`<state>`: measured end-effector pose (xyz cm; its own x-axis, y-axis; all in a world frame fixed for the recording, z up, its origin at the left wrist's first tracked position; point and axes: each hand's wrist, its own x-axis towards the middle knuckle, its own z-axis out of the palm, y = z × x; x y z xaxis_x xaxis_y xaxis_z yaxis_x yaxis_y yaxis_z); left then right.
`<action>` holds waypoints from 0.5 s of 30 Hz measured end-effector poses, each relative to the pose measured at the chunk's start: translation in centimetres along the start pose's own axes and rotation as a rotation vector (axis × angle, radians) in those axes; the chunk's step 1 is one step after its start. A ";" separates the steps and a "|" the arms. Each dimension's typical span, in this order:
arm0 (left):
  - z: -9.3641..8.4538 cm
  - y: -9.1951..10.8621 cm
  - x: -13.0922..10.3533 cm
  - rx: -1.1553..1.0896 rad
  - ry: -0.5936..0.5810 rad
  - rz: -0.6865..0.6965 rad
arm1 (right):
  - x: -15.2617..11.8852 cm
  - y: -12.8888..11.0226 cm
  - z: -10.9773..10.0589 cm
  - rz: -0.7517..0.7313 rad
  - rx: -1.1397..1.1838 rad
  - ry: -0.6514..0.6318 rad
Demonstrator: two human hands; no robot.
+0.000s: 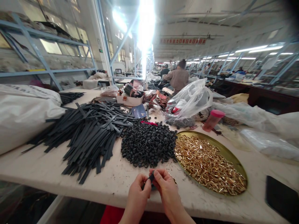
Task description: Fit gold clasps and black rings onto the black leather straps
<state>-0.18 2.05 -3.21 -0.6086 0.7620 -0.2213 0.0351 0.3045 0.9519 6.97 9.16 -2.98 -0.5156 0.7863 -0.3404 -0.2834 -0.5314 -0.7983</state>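
Note:
At the table's front edge, my left hand [138, 193] and my right hand [167, 189] are closed together on a dark strap [151, 176], pinched between thumbs and fingers. Most of the strap is hidden by the fingers. A gold-coloured piece [173, 178] shows at the outer side of my right hand; whether it is a buckle is unclear. Just beyond the hands lies a heap of small black loops [148, 143]. Left of it are many flat black straps [90, 137]. Gold metal buckles [205, 161] fill a round gold-coloured tray [241, 169] to the right.
A black flat device [281, 199] lies at the table's right edge. Farther back are a pink-lidded jar [213, 120], a clear plastic bag [191, 99] and a small box [129, 100]. White sacks [28, 118] stand at left. A person [178, 77] sits in the background.

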 end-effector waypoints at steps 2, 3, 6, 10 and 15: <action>0.1 -0.1 -0.2 -0.051 0.010 0.010 | -0.6 0.1 0.4 -0.014 0.044 0.015; 0.0 -0.1 -0.4 -0.058 0.011 0.024 | -0.9 0.1 0.6 -0.011 0.069 0.017; 0.0 0.3 -0.6 -0.061 0.030 0.078 | -1.5 0.1 1.0 0.044 0.136 -0.013; -0.4 1.1 -0.7 -0.087 -0.074 0.081 | -1.5 0.3 0.7 0.088 0.130 -0.085; -1.5 1.4 -0.6 -0.083 -0.288 0.086 | -0.9 0.3 -0.6 0.010 -0.109 -0.088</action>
<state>-0.94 1.18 -1.43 -0.3562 0.9171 -0.1792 0.0048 0.1935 0.9811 7.87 8.47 -3.18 -0.5883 0.7478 -0.3077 -0.1904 -0.4980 -0.8460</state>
